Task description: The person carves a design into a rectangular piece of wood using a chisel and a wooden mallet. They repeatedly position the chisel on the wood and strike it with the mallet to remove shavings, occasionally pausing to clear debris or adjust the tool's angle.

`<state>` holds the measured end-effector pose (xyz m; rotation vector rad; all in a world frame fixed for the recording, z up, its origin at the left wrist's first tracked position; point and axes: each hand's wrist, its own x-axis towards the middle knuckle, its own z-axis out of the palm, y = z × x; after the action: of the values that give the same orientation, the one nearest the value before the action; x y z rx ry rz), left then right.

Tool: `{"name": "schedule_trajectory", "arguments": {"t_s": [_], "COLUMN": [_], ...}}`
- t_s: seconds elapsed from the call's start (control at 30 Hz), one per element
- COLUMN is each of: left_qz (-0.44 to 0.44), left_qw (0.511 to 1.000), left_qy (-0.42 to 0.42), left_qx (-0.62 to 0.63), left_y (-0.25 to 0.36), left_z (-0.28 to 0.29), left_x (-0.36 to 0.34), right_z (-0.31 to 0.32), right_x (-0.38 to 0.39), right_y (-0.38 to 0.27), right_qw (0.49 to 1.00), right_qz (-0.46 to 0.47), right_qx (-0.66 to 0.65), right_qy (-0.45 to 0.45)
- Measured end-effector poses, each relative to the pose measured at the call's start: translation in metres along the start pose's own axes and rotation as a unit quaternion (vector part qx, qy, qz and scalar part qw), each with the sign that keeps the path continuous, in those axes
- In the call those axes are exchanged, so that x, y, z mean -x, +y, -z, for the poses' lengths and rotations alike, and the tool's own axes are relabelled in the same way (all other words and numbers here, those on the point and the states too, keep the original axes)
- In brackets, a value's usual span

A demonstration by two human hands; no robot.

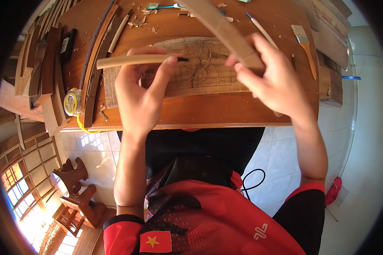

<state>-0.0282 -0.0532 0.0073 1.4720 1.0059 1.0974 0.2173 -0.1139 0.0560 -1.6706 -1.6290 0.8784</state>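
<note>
Between the thumb and fingers of my left hand (141,100) is a wood-carving chisel (127,60), its pale wooden handle lying almost level and its short dark tip pointing right. My right hand (281,83) is wrapped round the lower end of a long, flat wooden bar (225,34), which slants up and left beyond the top edge. Beneath both hands lies a rough wooden board (183,86) with dark lines drawn or cut on its face. The chisel tip appears to be above the board; I cannot tell if they touch.
Wood shavings (147,19), a toothbrush (164,6), a pale-handled tool (121,30) and a paintbrush (303,40) lie on the brown table (200,111). A tape measure (72,102) sits left beside long wooden strips (95,70). Stacked planks (34,63) stand at the left.
</note>
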Motion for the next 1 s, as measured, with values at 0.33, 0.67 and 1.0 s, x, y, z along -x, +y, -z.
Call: {"name": "schedule_trajectory", "arguments": {"t_s": [0.33,0.67,1.0], "left_qz": [0.015,-0.003,-0.019], "left_qw": [1.000,1.000,1.000], "left_qy": [0.007,-0.021,-0.024], "left_qx": [-0.002,0.014,0.004], "left_y": [-0.001,-0.014,-0.017], "left_z": [0.031,0.042,0.044], "left_x": [0.001,0.004,0.006], "right_z": [-0.045,-0.056,-0.036], "right_x": [-0.025,-0.024,-0.029], "right_y": [-0.014,-0.017,-0.011], "right_qw": [0.990,0.971,0.985], "right_qz": [0.024,-0.010,-0.107], "right_qx": [0.140,0.228,0.131], "right_qy": [0.002,0.070,0.017]}}
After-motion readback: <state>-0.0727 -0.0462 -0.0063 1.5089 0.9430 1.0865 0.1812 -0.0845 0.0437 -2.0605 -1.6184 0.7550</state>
